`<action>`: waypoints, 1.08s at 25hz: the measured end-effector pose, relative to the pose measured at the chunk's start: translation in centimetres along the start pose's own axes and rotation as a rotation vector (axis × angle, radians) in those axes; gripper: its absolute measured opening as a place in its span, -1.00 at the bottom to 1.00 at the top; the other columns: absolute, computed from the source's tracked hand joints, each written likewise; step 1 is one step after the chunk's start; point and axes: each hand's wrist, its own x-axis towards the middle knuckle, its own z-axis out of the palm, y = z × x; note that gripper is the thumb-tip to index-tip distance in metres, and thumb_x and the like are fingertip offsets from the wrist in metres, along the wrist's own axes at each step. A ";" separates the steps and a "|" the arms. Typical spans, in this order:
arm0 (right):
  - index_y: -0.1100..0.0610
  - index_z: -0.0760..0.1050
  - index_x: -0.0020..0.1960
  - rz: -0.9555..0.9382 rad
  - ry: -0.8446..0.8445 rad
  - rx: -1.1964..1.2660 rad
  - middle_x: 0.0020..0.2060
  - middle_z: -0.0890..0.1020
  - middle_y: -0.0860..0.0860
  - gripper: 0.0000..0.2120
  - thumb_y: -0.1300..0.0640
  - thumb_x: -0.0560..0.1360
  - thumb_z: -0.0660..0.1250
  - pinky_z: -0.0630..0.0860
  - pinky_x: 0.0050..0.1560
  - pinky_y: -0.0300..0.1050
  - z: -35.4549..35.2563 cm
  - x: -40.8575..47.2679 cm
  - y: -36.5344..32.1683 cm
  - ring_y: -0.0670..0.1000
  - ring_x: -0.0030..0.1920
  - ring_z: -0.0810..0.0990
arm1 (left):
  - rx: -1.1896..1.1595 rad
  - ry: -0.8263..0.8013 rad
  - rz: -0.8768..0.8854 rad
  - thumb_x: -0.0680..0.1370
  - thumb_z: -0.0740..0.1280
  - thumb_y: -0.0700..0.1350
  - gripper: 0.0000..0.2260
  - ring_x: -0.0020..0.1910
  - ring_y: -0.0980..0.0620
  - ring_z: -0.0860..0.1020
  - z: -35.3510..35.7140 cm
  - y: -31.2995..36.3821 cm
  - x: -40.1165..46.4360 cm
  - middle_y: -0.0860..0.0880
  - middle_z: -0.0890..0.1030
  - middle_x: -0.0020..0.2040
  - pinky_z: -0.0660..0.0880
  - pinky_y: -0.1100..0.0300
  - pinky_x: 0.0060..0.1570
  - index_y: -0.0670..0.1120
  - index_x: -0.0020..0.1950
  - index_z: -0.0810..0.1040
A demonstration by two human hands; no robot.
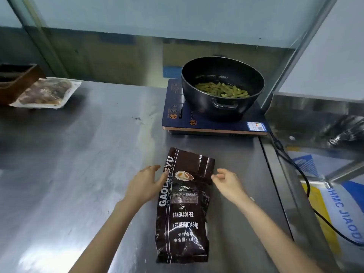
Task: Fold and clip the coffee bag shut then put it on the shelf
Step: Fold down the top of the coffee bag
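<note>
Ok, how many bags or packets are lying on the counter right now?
2: the coffee bag lies flat near the front between both hands, and a clear food packet sits far left by a brown box.

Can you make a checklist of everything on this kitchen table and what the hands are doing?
Surface: steel table, scuffed, shiny.
Job's things: coffee bag lying flat, top unfolded; no clip seen; no shelf seen.
Clutter: pot of green beans on a cooker; food packet and brown box far left.
Hands: left hand touching the bag's left edge; right hand at its right edge; both open.
Cables: black cord runs from the cooker off the right side.
Surroundings: glass wall behind; printed sheet lower right.
</note>
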 end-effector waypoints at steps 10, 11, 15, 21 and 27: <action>0.26 0.28 0.32 0.185 -0.056 0.217 -0.03 0.53 0.11 -0.56 0.17 0.48 0.23 0.38 0.31 0.09 2.4 1.2 1.6 0.17 0.18 0.51 | -0.086 -0.081 -0.041 0.54 0.15 -0.03 -0.63 0.12 -0.18 0.56 2.5 -1.3 0.9 -0.17 0.61 0.14 0.47 -0.03 0.11 -0.16 0.30 0.35; 0.26 0.24 0.34 0.207 -0.065 0.282 -0.06 0.48 0.08 -0.55 0.18 0.49 0.22 0.38 0.32 0.10 2.5 1.2 1.6 0.16 0.19 0.50 | -0.098 -0.078 -0.035 0.54 0.15 -0.03 -0.64 0.10 -0.19 0.56 2.7 -1.3 0.8 -0.19 0.62 0.12 0.48 -0.05 0.09 -0.16 0.29 0.35; 0.24 0.17 0.38 0.257 -0.087 0.446 0.05 0.43 0.10 -0.52 0.20 0.50 0.21 0.32 0.37 0.07 2.3 1.0 1.3 0.14 0.25 0.43 | -0.187 -0.033 -0.041 0.54 0.17 -0.08 -0.68 0.04 -0.19 0.58 2.8 -1.0 0.4 -0.19 0.61 0.10 0.48 0.02 0.04 -0.18 0.25 0.36; 0.28 0.29 0.30 0.242 -0.047 0.621 0.05 0.45 0.11 -0.62 0.25 0.50 0.21 0.40 0.24 -0.06 1.6 0.5 1.5 0.04 0.08 0.45 | -0.275 0.114 0.070 0.55 0.13 -0.19 -0.85 -0.32 -0.10 0.43 1.9 0.0 -0.1 -0.09 0.53 -0.34 0.18 0.21 -0.38 -0.23 0.03 0.42; 0.23 0.45 0.16 0.152 0.003 0.731 -0.17 0.51 0.04 -0.75 0.24 0.49 0.23 0.49 -0.13 -0.25 0.3 0.0 1.7 -0.07 -0.20 0.47 | -0.376 0.192 0.158 0.55 0.15 -0.12 -0.89 -0.47 0.20 0.43 0.7 1.0 -1.2 0.03 0.40 -0.48 0.31 0.40 -0.41 -0.07 -0.15 0.40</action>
